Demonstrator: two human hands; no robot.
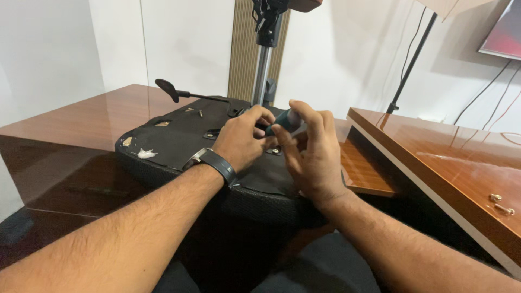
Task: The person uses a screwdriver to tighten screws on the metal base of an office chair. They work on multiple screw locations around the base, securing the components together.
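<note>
I see my left hand (241, 140) resting on the upturned black fabric-covered chair seat (179, 146), fingers curled in toward the centre of the seat underside, fingertips meeting the tip area of the tool; whether they pinch anything small I cannot tell. A black wrist band (217, 163) sits on that wrist. My right hand (309, 149) is just beside it, touching, fingers wrapped closed around a dark teal screwdriver handle with a pale end (285, 122), thumb up along the handle. The handle tilts down-left toward a small metal bracket with screw hole (275, 151) on the seat bottom; the tool tip is hidden behind my left fingers.

The seat lies upside down across a glossy reddish-brown wooden desk (81, 125), its mesh edge facing me. The fabric is torn near the left rim, with white foam patches (145, 154) showing. A black lever with paddle end (173, 92) sticks out from the far side of the seat to the left. Another small bracket (210, 135) sits just left of my left hand. Behind the seat stands a silver metal column with a black clamp (262, 59). To the right, well apart from my hands, is a second glossy wooden panel (445, 157) with small brass fittings (500, 204) near its front edge. A thin black stand pole (410, 62) rises against the white wall
</note>
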